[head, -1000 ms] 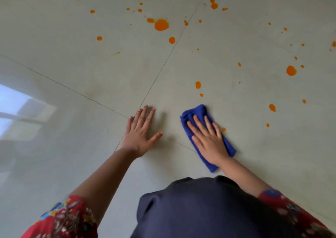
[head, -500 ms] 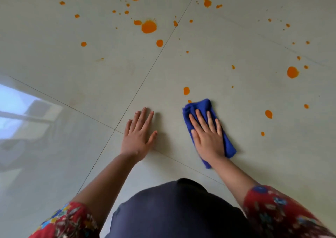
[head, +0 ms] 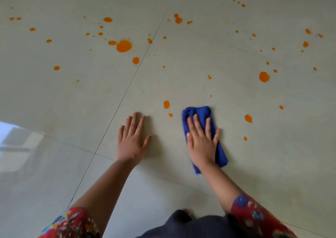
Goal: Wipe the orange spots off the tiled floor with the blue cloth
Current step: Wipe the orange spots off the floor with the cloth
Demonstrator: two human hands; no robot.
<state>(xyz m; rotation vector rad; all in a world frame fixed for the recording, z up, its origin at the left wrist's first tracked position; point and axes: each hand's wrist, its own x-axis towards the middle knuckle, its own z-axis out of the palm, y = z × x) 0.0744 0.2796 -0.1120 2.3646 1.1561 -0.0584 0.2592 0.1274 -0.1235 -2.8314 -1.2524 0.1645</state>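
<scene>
The folded soft blue cloth (head: 199,111) lies flat on the pale grey glossy tiled floor (head: 181,65), on the tile right of the long thin grout line (head: 127,90) and towards that tile's near edge. The right hand (head: 201,143) presses down on it, palm flat and fingers straight and slightly spread, curling round nothing. Just left of the cloth's far end sit two of the orange spots (head: 166,104), not touching it. The left hand (head: 131,141) rests flat on the same tile near its near-left corner, fingers straight and holding nothing. More spots are scattered across the far tiles, the largest splash (head: 124,46) being left of the grout line. Red floral sleeves (head: 258,217) and a dark garment (head: 190,225) show nearest the camera.
</scene>
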